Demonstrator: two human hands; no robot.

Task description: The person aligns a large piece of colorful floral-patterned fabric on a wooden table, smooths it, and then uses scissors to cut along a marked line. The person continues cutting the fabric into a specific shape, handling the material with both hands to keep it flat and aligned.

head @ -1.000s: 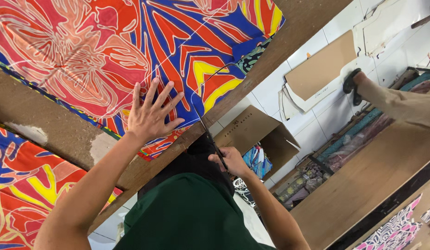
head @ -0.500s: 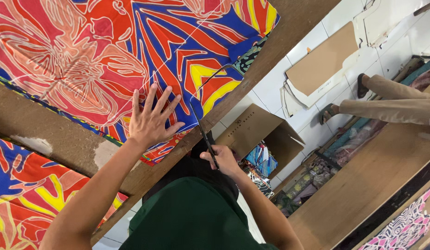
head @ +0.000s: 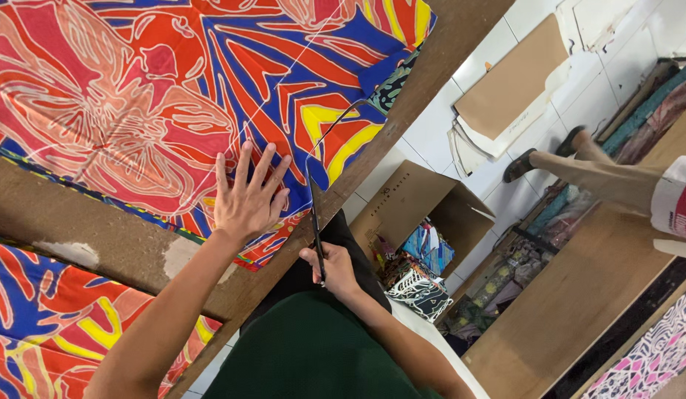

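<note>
From the head view, the left hand (head: 247, 199) lies flat with fingers spread on the red, blue and yellow patterned cloth (head: 136, 111), while the right hand (head: 332, 270) grips dark scissors (head: 314, 222) at the cloth's near edge; the cut looks barely begun. An open brown cardboard box (head: 409, 203) sits on the floor beside flat cardboard sheets (head: 516, 81).

Open cardboard box (head: 413, 199) on white tiled floor (head: 439, 111), printed fabric scraps (head: 420, 270) spilling just beside it. Flat cardboard sheets (head: 516, 77) far right. Another person's trousered legs (head: 601, 181) near a wooden bench (head: 579, 303). Second printed cloth (head: 33, 325) near left.
</note>
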